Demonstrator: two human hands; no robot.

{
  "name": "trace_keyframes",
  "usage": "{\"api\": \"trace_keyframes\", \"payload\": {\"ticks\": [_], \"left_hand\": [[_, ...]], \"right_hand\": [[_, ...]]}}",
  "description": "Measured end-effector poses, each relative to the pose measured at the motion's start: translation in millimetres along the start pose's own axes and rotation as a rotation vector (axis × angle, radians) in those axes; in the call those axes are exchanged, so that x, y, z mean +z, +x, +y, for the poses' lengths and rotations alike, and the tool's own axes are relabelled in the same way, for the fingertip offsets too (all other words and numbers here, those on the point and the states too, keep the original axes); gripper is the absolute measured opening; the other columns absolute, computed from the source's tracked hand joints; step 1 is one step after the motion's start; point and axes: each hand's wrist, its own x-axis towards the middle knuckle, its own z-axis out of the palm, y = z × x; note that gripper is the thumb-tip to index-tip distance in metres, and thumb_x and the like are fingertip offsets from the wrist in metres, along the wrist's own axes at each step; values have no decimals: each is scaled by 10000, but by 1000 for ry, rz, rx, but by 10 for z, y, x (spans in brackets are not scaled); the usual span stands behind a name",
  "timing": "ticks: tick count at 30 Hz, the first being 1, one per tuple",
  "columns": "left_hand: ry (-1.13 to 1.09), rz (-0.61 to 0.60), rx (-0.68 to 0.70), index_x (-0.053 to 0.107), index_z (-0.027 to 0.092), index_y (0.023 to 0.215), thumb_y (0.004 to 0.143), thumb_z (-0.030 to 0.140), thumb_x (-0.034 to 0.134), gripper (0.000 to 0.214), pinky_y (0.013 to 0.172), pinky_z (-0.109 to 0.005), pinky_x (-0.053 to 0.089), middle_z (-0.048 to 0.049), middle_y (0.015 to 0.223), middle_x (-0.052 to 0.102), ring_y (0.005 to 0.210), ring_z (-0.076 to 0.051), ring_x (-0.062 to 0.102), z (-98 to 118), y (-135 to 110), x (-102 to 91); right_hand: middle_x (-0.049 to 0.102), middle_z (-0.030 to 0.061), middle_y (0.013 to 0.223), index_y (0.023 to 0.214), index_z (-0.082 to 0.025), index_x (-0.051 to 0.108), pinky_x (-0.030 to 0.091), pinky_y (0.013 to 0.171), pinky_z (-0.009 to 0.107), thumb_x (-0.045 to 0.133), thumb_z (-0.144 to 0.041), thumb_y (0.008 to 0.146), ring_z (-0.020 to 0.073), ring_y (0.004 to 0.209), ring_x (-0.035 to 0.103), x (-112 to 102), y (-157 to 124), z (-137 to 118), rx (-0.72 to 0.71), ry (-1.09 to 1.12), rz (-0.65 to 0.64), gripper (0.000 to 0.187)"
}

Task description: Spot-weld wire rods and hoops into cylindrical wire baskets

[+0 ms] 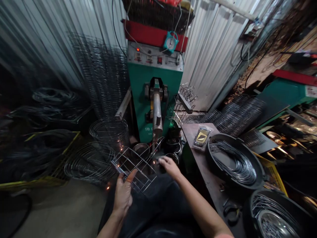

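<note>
My left hand (123, 195) grips the near edge of a welded steel wire rack (133, 168), tilted in front of me. My right hand (168, 166) sits at the rack's far end, its fingertips curled at the wire close to the lower part of a spot welding machine (153, 102). That machine's green body carries a metal electrode arm (157, 114) just above the rack. Small orange sparks (155, 162) glow close to my right fingertips. The wires under my right fingers are partly hidden.
Round wire hoops (109, 130) stand stacked to the left. A metal workbench (198, 142) on the right bears black basins (234, 162) of bent wire and pliers (231, 211). Another green machine (289, 86) stands behind, with corrugated metal walls (213, 49) around.
</note>
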Motion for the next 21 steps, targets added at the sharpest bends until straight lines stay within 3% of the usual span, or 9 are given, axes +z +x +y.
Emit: {"api": "trace_keyframes", "payload": {"ticks": [4,13,18,21], "left_hand": [[3,-16,13,505,242,846,487,364,771,463,682,-289,433,22,859,573,827,-161,561,6,16,9],[49,12,-8,522,224,810,468,356,763,438,564,-252,411,22,848,574,768,-148,547,151,2,67],[58,14,-9,550,228,794,473,340,754,396,565,-253,415,26,848,583,742,-140,535,172,85,77],[65,11,-51,576,227,767,465,326,747,361,559,-249,417,31,824,566,726,-131,517,105,154,-26]], "right_hand": [[641,-15,739,803,-214,676,407,712,273,590,-319,722,148,711,553,34,-314,187,-45,-214,-144,158],[581,-19,620,817,-194,672,397,597,241,571,-386,753,119,575,488,138,-255,221,-85,-207,-113,226],[593,0,655,854,-167,673,415,640,252,545,-420,770,123,615,506,215,-248,289,-69,-239,-105,295],[613,15,681,856,-178,680,431,668,273,522,-416,783,143,649,534,272,-309,275,-71,-249,-105,295]]}}
